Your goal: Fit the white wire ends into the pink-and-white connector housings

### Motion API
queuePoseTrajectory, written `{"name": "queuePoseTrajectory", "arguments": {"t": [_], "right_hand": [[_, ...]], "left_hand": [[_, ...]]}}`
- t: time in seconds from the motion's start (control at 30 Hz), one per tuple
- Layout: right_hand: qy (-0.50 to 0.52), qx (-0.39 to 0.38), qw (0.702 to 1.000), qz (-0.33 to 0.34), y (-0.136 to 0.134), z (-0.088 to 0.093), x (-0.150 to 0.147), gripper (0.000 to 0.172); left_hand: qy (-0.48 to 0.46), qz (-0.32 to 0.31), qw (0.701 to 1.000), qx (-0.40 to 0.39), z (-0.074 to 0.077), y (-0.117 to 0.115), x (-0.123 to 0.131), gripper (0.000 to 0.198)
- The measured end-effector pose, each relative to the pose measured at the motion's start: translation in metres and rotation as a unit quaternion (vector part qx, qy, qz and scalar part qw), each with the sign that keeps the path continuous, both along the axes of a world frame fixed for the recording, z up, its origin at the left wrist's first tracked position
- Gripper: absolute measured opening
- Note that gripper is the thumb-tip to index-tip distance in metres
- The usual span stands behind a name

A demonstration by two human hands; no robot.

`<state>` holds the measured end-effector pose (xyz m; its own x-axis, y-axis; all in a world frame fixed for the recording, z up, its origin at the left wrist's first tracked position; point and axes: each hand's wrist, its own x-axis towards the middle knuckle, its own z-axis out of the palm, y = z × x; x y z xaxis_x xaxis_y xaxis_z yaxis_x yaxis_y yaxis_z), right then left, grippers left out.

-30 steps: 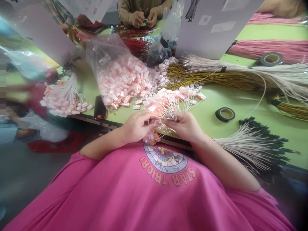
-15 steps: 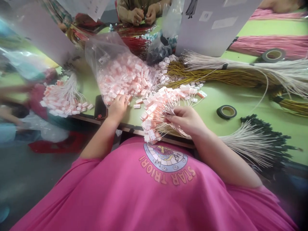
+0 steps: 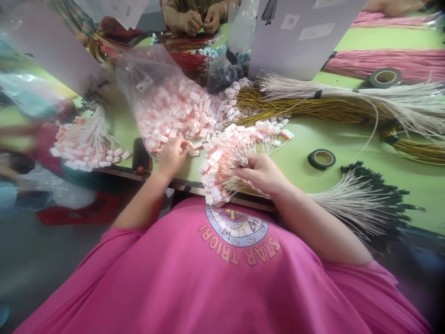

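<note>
My right hand is closed around a bundle of thin white wires, whose ends fan out to the left. Many pale pink and white plastic connectors sit on those wire ends, close to the table's front edge. My left hand is at the mouth of a clear plastic bag full of loose connectors. Its thumb and fingertips pinch together on a small connector, partly covered by the fingers. A few loose connectors lie on the green tabletop between my hands.
Right of my hands lie a roll of black tape and white wires with black connectors. Behind them are white cable bundles and yellow wires. A dark phone lies left. Across the table, a person's hands work.
The fingertips of my left hand have drawn together on a connector beside the bag. My right hand keeps its hold on the wires. The whole view has shifted slightly.
</note>
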<state>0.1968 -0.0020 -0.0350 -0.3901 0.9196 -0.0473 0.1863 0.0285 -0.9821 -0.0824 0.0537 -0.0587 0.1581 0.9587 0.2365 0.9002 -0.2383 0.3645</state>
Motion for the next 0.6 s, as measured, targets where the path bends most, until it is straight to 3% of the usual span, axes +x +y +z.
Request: {"name": "queuePoseTrajectory", "arguments": {"t": [0.1, 0.27, 0.37, 0.47, 0.53, 0.6], "right_hand": [[0.053, -0.023, 0.998, -0.023, -0.002, -0.003, -0.001, 0.010], [0.072, -0.041, 0.996, -0.014, -0.003, -0.006, -0.001, 0.011], [0.059, -0.023, 0.997, -0.035, -0.004, -0.003, -0.002, 0.010], [0.047, -0.018, 0.997, -0.058, -0.006, 0.002, -0.003, 0.016], [0.045, -0.016, 0.997, -0.066, -0.007, 0.006, -0.003, 0.018], [0.049, -0.002, 0.996, -0.072, -0.008, 0.008, -0.002, 0.019]], "left_hand": [[-0.175, -0.041, 0.983, -0.036, 0.017, -0.015, 0.007, 0.026], [-0.399, -0.173, 0.889, -0.146, 0.052, -0.042, 0.030, 0.014], [-0.447, -0.173, 0.847, -0.231, 0.065, -0.048, 0.049, 0.017], [-0.482, -0.163, 0.807, -0.298, 0.067, -0.049, 0.065, 0.026], [-0.475, -0.176, 0.803, -0.315, 0.066, -0.049, 0.071, 0.028], [-0.441, -0.189, 0.818, -0.317, 0.066, -0.049, 0.075, 0.033]]}}
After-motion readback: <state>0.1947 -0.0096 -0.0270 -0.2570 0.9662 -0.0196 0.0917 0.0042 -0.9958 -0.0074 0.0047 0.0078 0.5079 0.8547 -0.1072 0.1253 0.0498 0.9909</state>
